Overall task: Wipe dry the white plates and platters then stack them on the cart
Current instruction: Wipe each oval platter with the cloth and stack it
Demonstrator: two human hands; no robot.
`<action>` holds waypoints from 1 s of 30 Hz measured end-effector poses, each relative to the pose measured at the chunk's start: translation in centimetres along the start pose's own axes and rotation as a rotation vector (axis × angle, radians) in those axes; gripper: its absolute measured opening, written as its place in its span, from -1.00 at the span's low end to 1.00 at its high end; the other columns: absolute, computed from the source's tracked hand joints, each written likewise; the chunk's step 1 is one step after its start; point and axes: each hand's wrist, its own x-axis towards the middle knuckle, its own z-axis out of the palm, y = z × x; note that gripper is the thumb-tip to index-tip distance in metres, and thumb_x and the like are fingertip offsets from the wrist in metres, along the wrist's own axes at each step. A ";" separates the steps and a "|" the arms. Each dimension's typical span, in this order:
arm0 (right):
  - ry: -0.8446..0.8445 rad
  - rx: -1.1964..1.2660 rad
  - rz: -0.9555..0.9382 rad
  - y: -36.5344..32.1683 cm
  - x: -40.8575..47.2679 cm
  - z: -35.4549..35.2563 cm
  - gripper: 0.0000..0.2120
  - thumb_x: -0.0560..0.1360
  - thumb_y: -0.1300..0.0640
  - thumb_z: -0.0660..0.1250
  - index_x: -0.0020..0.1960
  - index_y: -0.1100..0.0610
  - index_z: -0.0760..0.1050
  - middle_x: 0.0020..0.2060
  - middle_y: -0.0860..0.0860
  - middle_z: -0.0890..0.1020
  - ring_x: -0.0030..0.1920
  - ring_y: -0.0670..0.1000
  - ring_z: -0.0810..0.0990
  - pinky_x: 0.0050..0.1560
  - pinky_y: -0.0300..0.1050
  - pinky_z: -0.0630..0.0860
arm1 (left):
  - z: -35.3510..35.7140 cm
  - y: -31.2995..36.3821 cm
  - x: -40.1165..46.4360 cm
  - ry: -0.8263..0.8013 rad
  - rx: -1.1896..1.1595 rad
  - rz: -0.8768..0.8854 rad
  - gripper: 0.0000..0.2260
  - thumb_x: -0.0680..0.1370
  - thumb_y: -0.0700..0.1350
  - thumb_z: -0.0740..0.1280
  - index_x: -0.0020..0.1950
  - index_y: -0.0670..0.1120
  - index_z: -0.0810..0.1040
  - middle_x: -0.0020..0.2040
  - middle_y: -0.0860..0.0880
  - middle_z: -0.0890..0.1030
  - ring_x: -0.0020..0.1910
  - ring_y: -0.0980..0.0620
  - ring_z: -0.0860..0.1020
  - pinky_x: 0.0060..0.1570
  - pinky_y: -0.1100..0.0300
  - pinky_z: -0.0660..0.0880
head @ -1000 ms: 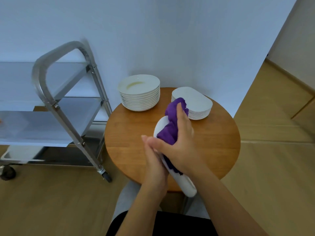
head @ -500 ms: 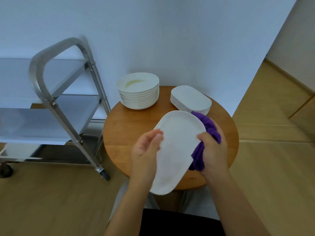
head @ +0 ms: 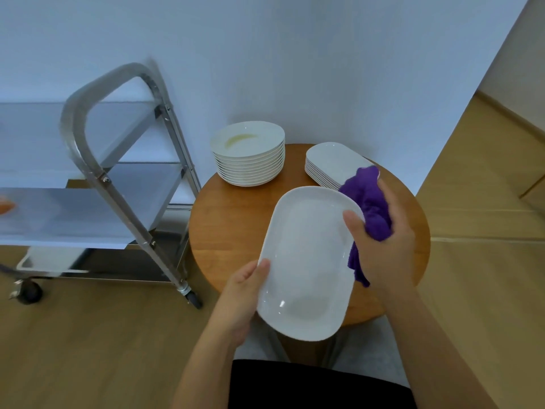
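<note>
The left hand [head: 240, 293] grips the near left edge of a white platter [head: 306, 261], thumb on its rim, holding it face up above the round wooden table [head: 233, 219]. The right hand [head: 383, 246] pinches the platter's right rim with its thumb on top and holds a bunched purple cloth [head: 368, 205] against that edge. Farther back on the table stand a stack of round plates [head: 249, 156] and, to its right, a stack of platters [head: 330, 163]. A metal cart [head: 118, 178] stands to the left.

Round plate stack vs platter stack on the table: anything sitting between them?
Nothing. In the head view, only bare table shows between the round plate stack and the platter stack. They stand apart, not touching.
</note>
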 end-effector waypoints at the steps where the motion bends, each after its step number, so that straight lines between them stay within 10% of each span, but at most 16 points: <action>1: 0.001 -0.172 -0.147 0.1 -0.1 0.2 -0.48 0.44 0.08 0.45 0.34 0.18 0.42 0.15 -0.01 0.54 0.01 -0.23 0.51 -0.03 -0.61 0.33 | 0.4 -0.2 0.0 0.032 -0.020 0.006 -0.72 0.60 0.02 0.17 0.07 -0.09 0.61 -0.06 -0.05 0.70 -0.09 -0.03 0.67 -0.21 0.14 0.60; 6: -0.404 -0.639 -0.456 1.3 -2.1 2.6 -0.58 0.36 0.24 0.50 0.20 0.22 0.56 0.18 0.20 0.58 0.16 0.27 0.55 0.18 0.17 0.46 | 2.3 -0.1 0.7 0.205 -0.017 0.113 -0.71 0.59 0.02 0.20 -0.16 -0.10 0.62 -0.16 -0.17 0.66 -0.11 -0.21 0.61 -0.05 -0.10 0.52; 10: -0.837 -0.527 -0.290 1.5 -4.2 3.6 -0.69 0.50 0.11 0.33 0.24 -0.01 0.53 0.24 -0.05 0.55 0.20 -0.03 0.48 0.19 -0.28 0.30 | 1.2 -0.5 2.2 0.384 -0.129 0.067 -0.70 0.60 0.02 0.20 -0.19 -0.12 0.57 -0.21 -0.13 0.63 -0.19 -0.13 0.60 -0.12 -0.02 0.53; 14: -1.179 -0.336 0.155 1.4 -4.0 3.6 -0.89 0.49 0.07 0.33 -0.04 -0.07 0.61 -0.10 -0.19 0.58 -0.04 -0.15 0.52 -0.02 -0.27 0.45 | -1.3 -1.3 4.1 0.438 -0.138 0.007 -0.77 0.60 0.04 0.19 -0.14 -0.04 0.53 -0.17 -0.04 0.60 -0.18 0.00 0.59 -0.18 0.12 0.53; 23: -0.365 0.158 0.569 3.9 0.1 3.7 -0.81 0.50 0.29 0.28 -0.19 0.08 0.61 -0.24 0.00 0.64 -0.20 -0.09 0.58 -0.25 -0.29 0.44 | -3.5 -2.4 8.3 0.584 -0.168 -0.077 -0.80 0.62 0.01 0.16 -0.13 0.02 0.50 -0.13 0.00 0.61 -0.13 0.01 0.59 -0.15 0.11 0.54; 30: -0.278 0.131 0.620 6.0 1.0 5.7 -0.83 0.52 0.22 0.30 -0.12 -0.01 0.60 -0.12 -0.04 0.63 -0.06 -0.04 0.58 -0.02 -0.09 0.51 | -5.6 -2.8 11.7 0.676 0.195 -0.035 -0.69 0.64 -0.04 0.12 -0.23 -0.12 0.46 -0.26 -0.08 0.49 -0.22 -0.01 0.49 -0.21 0.14 0.43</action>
